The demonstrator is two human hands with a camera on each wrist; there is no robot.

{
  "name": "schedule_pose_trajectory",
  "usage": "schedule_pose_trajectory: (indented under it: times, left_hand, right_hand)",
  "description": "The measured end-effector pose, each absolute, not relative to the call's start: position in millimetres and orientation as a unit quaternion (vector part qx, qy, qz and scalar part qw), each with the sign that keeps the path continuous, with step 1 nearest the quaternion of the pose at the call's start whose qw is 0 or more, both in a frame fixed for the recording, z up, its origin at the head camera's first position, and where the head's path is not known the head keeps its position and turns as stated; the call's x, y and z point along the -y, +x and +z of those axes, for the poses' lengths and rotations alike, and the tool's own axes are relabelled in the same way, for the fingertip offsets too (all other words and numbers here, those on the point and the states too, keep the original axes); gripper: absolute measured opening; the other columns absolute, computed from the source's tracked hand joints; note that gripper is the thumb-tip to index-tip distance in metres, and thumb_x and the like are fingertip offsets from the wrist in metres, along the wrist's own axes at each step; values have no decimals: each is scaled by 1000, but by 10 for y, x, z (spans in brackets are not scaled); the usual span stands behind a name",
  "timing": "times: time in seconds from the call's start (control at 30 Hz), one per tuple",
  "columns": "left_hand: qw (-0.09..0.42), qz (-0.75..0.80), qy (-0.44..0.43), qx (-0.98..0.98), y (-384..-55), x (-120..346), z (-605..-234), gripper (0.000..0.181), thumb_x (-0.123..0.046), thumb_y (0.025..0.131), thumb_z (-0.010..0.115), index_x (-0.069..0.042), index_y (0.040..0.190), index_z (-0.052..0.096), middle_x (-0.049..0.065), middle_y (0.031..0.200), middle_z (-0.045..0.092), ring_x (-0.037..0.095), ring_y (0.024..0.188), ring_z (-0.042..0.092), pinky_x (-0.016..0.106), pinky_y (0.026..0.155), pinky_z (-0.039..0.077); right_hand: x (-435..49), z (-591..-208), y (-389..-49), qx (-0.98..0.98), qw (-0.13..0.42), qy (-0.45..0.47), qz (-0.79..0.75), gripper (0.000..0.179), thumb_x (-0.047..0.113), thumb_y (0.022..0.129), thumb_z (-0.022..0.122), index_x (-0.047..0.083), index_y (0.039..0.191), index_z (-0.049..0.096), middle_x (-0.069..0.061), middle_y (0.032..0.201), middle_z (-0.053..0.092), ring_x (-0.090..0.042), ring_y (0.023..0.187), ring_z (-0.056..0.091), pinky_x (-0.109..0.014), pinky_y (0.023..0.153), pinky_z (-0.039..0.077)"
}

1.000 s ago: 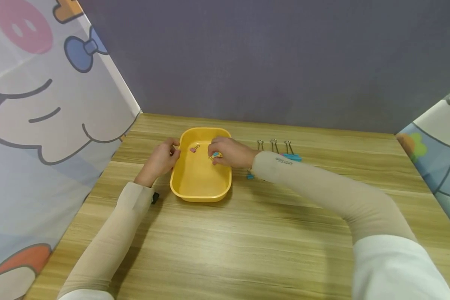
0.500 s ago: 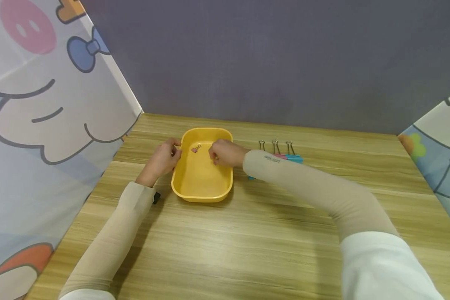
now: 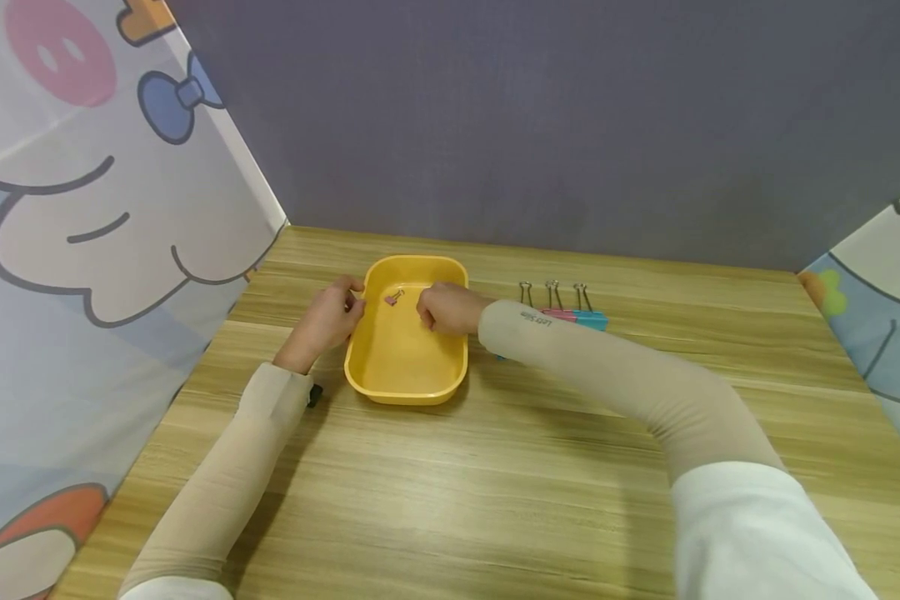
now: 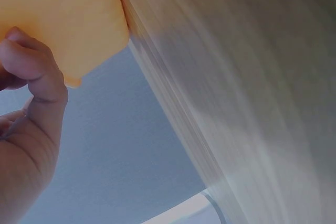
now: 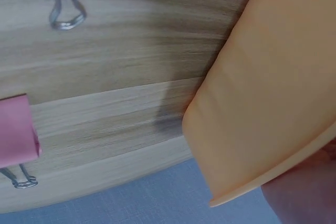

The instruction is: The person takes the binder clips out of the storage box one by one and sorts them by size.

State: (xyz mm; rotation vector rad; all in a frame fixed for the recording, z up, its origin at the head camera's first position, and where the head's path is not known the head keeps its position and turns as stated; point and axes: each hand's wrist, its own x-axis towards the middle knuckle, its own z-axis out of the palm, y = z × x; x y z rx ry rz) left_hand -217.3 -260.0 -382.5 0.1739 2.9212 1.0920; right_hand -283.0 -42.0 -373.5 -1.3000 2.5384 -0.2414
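Note:
A yellow plastic tray (image 3: 405, 367) stands on the table. At its left rim my left hand (image 3: 322, 323) holds on with curled fingers; the left wrist view shows bent fingers (image 4: 44, 72) by the tray's outer wall. My right hand (image 3: 450, 308) reaches over the right rim into the tray with its fingers curled low. Its fingertips are out of sight, so whether a small clip sits in them is hidden. To their left a small pink binder clip (image 3: 392, 299) lies on the tray floor.
Right of the tray lie larger binder clips, a pink one (image 3: 561, 315) and a blue one (image 3: 592, 320), handles pointing back. The right sleeve (image 3: 592, 350) partly covers this row and a small blue piece (image 3: 500, 357). A grey partition (image 3: 532, 133) stands behind the wooden table (image 3: 420, 500).
One second ago blue and gold-coloured bits showed at the right fingertips, then a pink bit; now none shows. The right fingers have curled in and the forearm has shifted left. The left hand stays put.

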Motion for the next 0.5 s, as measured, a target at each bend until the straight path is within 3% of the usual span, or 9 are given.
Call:
schedule_pose_trajectory:
  times: [0.5]
  left_hand:
    - [6, 348, 59, -936, -2180, 2603, -3829, 28, -9, 98, 49, 4, 123, 46, 17, 87, 59, 20, 51, 56, 32, 48, 50]
  right_hand:
    - [447, -3771, -2852, -859, 122, -487, -104, 17, 2, 83, 66, 11, 70, 64, 3, 68, 58, -10, 62, 51, -21, 61, 43]
